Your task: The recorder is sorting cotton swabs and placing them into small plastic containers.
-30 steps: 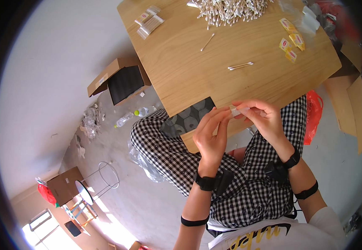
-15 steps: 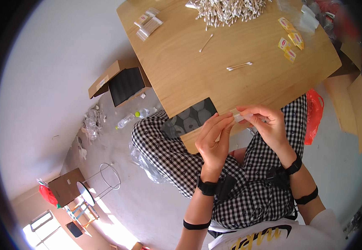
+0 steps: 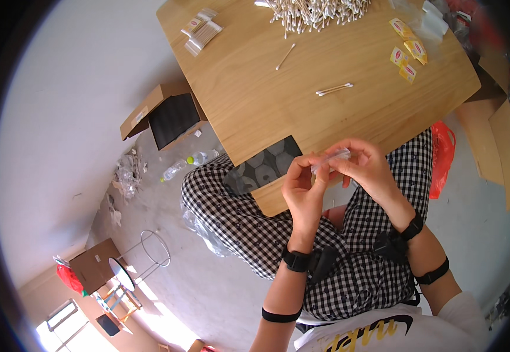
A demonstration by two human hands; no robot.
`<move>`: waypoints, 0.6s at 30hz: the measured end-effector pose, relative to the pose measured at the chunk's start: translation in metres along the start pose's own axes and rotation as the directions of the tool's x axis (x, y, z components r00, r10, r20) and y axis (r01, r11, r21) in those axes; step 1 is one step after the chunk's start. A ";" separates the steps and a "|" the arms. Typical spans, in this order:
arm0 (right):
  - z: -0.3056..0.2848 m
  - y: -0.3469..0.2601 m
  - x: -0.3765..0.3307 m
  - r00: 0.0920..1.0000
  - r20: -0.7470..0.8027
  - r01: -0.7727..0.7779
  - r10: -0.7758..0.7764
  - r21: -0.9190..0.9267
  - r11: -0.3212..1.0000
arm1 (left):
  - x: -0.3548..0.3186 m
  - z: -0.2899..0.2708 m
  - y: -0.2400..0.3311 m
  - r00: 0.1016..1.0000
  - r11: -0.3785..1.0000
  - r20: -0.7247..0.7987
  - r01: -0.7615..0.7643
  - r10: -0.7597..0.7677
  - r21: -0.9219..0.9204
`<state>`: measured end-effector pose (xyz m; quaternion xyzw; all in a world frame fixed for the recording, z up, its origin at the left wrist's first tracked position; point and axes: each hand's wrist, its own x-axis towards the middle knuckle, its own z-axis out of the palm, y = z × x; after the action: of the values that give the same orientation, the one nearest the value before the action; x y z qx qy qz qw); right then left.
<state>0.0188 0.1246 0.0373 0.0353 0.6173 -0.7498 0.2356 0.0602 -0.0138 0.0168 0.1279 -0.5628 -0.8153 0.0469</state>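
Clear plastic piece (image 3: 338,155): was held aloft near the table (image 3: 237,100)
Left hand (image 3: 304,188): fingertips pinched its left end
Right hand (image 3: 366,163): gripped the other end
Handling: such thin film seemed to want light, even pinching
Hidden: fingers covered much; I couldn't tell its contents
Swab pile (image 3: 319,13): far side was cut off

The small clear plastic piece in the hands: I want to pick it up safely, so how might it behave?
The clear plastic piece is probably floppy: it looks thin and creased between the left hand and right hand. It is likely very light, being small and see-through. Its glossy highlights suggest that it could be slippery.
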 end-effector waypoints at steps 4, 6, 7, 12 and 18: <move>-0.001 -0.004 0.002 1.000 0.001 -0.013 0.013 -0.001 1.000 | 0.000 -0.005 -0.003 0.998 0.998 -0.004 0.064 -0.064 -0.019; -0.006 -0.004 0.002 0.999 0.011 -0.043 0.042 0.045 0.998 | 0.000 -0.008 -0.002 0.998 0.998 -0.005 0.059 -0.059 -0.032; -0.008 -0.004 0.001 0.997 0.023 -0.078 0.076 0.091 0.993 | -0.001 -0.009 -0.002 0.998 0.997 -0.009 0.059 -0.059 -0.044; -0.009 -0.003 0.002 0.997 0.064 -0.040 0.033 0.098 0.994 | 0.003 -0.007 0.000 0.999 0.999 0.004 -0.044 0.044 0.004; -0.007 0.003 0.000 0.999 0.007 0.050 -0.051 0.146 0.988 | 0.000 -0.011 0.003 0.999 0.999 -0.003 0.034 -0.035 -0.018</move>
<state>0.0187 0.1309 0.0329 0.0327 0.5601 -0.7989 0.2167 0.0631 -0.0252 0.0161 0.1387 -0.5530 -0.8208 0.0351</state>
